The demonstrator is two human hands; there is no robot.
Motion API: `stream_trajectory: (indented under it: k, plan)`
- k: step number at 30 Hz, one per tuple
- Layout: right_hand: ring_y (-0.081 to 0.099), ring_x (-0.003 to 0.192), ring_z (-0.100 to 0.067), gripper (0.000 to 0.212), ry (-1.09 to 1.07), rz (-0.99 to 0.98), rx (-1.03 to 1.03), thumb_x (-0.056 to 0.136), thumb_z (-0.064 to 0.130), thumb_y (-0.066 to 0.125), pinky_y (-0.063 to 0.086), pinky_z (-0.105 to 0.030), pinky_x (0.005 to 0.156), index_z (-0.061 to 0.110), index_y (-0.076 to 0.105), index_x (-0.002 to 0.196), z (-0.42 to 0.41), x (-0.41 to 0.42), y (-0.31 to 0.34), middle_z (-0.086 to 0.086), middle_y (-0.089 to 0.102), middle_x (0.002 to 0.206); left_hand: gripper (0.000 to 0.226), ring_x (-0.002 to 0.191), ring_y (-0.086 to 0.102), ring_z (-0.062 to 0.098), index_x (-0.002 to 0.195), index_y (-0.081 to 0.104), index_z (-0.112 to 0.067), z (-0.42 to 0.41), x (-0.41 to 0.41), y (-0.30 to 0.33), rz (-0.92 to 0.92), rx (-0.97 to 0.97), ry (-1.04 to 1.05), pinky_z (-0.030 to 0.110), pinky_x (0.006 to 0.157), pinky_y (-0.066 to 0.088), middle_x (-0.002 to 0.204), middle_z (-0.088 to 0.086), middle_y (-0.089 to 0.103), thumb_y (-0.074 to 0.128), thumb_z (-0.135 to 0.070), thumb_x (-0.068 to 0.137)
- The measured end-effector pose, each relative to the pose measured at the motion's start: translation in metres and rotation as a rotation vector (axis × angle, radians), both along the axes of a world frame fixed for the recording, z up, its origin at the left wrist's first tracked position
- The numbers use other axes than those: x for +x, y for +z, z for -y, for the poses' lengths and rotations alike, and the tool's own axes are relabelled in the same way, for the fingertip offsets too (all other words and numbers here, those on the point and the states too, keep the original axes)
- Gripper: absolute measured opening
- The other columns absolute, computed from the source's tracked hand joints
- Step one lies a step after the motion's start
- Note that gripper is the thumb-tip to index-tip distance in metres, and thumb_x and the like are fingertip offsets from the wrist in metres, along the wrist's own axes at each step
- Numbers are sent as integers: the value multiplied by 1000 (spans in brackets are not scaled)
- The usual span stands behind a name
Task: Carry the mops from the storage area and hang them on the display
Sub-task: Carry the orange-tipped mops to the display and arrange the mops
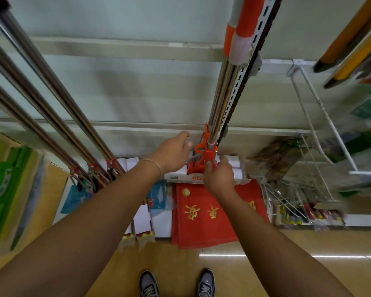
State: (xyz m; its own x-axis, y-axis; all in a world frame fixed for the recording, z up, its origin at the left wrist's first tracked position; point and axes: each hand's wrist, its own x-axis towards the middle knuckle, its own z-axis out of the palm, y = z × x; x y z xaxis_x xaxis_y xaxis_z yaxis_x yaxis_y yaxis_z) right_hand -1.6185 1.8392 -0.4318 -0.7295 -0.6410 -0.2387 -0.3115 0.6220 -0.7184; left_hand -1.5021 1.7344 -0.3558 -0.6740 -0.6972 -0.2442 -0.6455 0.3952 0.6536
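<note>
While you look straight down the display wall, these notes hold:

Floor: tan glossy floor (287, 264) under you, with a streak of light reflected on it; your two grey sneakers (149, 284) stand at the bottom edge.
Wall: pale panelled back wall (126, 86) with horizontal rails; a slotted metal upright (246, 67) runs down it just beside the mop.
Mop: the orange-fitted mop (221, 97) hangs vertically against the upright, steel pole up, its white sponge head (180, 175) low, above the bottom shelf.
Left hand: your left hand (172, 152) is beside the orange lever, fingers loosely spread near it; you cannot tell whether they touch it.
Right hand: your right hand (220, 175) pinches the orange bracket (208, 156) at the base of the pole.
Hands together: close, one on each side of the bracket.
Left of you: three more steel mop poles (51, 99) hang slanting down to red fittings.
Bottom shelf: red cloths with gold characters (201, 211), white boxes, blue packets.
Right of you: wire racks (287, 194) holding small tools, blurred; a white-handled item hangs above.
Far left: green packaged goods (2, 185) on a cardboard-coloured surface.
</note>
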Motion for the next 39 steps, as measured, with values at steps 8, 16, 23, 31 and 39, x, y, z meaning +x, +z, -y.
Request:
stream_trajectory:
  k: [8,16,23,31,39]
  plan:
    - [64,89,-21,16,82,-56,-63,93,29,50,56,-39,81,22,56,106,3,66,36,-1,66,98,47,117,54,30,149,28,-18,-7,77,19,52,-53,-13,32,96,40,129,17,58,35,-24,104]
    - [56,123,-34,53,138,-64,-96,99,33,52,47,-41,104,6,43,143,44,122,102,-18,56,136,46,128,48,30,147,33,-15,15,145,61,-3,-170,69,33,104,37,140,16,51,37,-26,103]
    - [50,133,-32,57,294,-60,-144,101,34,51,44,-46,109,10,35,150,80,159,124,-14,47,149,47,130,47,29,147,33,-16,32,188,80,20,-202,180,36,107,38,142,14,50,38,-31,103]
    - [52,130,-28,55,484,29,-181,101,35,53,45,-46,108,13,38,148,102,207,111,-11,51,145,40,109,59,27,139,42,-17,32,239,76,67,-198,329,30,87,43,120,10,63,40,-29,102]
    - [58,121,-26,56,448,45,-18,100,32,57,49,-41,98,16,36,149,116,232,75,-12,55,139,16,92,60,24,104,55,-14,56,287,47,116,-98,442,32,78,48,96,4,63,50,-26,96]
